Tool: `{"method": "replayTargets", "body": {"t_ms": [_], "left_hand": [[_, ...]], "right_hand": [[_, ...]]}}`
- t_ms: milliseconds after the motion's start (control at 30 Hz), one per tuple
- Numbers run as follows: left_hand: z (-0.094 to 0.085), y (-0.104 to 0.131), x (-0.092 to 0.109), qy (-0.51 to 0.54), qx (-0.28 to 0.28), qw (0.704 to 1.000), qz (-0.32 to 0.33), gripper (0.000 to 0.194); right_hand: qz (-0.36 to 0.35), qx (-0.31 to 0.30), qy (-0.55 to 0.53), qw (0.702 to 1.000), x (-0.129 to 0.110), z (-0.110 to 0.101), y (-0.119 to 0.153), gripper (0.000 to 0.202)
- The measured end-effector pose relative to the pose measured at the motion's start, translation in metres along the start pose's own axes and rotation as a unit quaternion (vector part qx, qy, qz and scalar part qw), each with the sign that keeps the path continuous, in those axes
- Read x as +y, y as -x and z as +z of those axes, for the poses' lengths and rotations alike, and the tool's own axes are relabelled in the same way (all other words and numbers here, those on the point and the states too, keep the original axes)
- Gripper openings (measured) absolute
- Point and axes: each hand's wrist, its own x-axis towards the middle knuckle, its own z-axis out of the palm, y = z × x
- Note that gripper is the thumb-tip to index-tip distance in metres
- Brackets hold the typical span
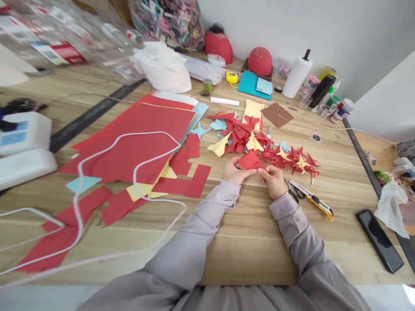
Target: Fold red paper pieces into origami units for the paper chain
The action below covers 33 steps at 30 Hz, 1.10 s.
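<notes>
A small piece of red paper (250,160), partly folded, is held up between my two hands over the table. My left hand (234,172) pinches its left side, thumb along the lower edge. At the right corner, the fingers of my right hand (274,180) are closed on the same paper. Just beyond lies a heap of folded red paper pieces (238,136), mixed with yellow and blue ones. A row of red folded stars (293,160) stretches to the right. Near my right wrist rest a yellow utility knife (316,203) and dark-handled scissors (293,192).
Large red sheets (136,142) and cut red strips (197,181) cover the left, with a white cable (139,172) across them. A black phone (379,239) lies at the right. Behind stand a white roll (297,75), bottles (342,110) and a yellow tape measure (231,77).
</notes>
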Motion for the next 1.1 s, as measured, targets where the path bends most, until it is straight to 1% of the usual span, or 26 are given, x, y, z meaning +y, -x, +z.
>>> {"method": "replayTargets", "body": {"t_ms": [33, 67, 133, 267, 333, 433, 500, 567, 667, 833, 967, 1100], "left_hand": [[-0.0002, -0.0004, -0.0003, 0.001, 0.003, 1.0, -0.003, 0.045], [-0.0006, -0.0007, -0.0005, 0.001, -0.005, 1.0, -0.009, 0.045], [-0.0022, -0.0013, -0.0006, 0.005, -0.036, 0.999, -0.02, 0.044], [-0.0048, -0.0021, -0.0017, -0.005, -0.085, 0.996, -0.029, 0.042], [-0.0042, -0.0018, -0.0031, 0.002, -0.099, 0.995, -0.023, 0.043], [-0.0022, -0.0004, -0.0046, 0.034, -0.113, 0.993, 0.0, 0.047], [-0.0015, 0.0008, -0.0046, 0.032, -0.123, 0.992, 0.006, 0.046], [-0.0019, 0.002, -0.0038, 0.011, -0.123, 0.992, 0.004, 0.042], [-0.0034, 0.0034, -0.0016, -0.005, -0.106, 0.994, 0.003, 0.038], [-0.0038, 0.0041, 0.0012, -0.012, -0.099, 0.995, 0.006, 0.038], [-0.0043, 0.003, 0.0014, -0.013, -0.095, 0.995, 0.012, 0.036], [-0.0057, 0.0029, 0.002, -0.011, -0.088, 0.996, 0.015, 0.031]], "right_hand": [[0.004, 0.002, -0.001, 1.0, -0.0005, -0.0001, -0.0001, 0.032], [0.009, 0.003, -0.002, 1.0, -0.001, -0.0002, -0.0001, 0.032], [0.016, -0.004, 0.0, 1.0, -0.0024, -0.0003, 0.0003, 0.032], [0.009, -0.064, 0.027, 0.998, -0.0046, -0.0012, 0.0016, 0.025], [0.011, -0.082, 0.037, 0.996, -0.0047, -0.0017, 0.0017, 0.024], [0.017, -0.079, 0.043, 0.996, -0.0041, -0.0021, 0.001, 0.027], [0.016, -0.07, 0.049, 0.996, -0.0036, -0.002, 0.0006, 0.029], [0.014, -0.06, 0.055, 0.997, -0.003, -0.0016, 0.0005, 0.03], [0.013, -0.04, 0.056, 0.998, -0.0011, -0.001, 0.0003, 0.036], [0.016, 0.002, 0.047, 0.999, 0.002, 0.0007, -0.0005, 0.044], [0.026, 0.019, 0.0, 0.999, 0.0011, 0.001, -0.0013, 0.047], [0.032, 0.018, -0.05, 0.998, -0.0009, -0.0003, -0.0025, 0.046]]}}
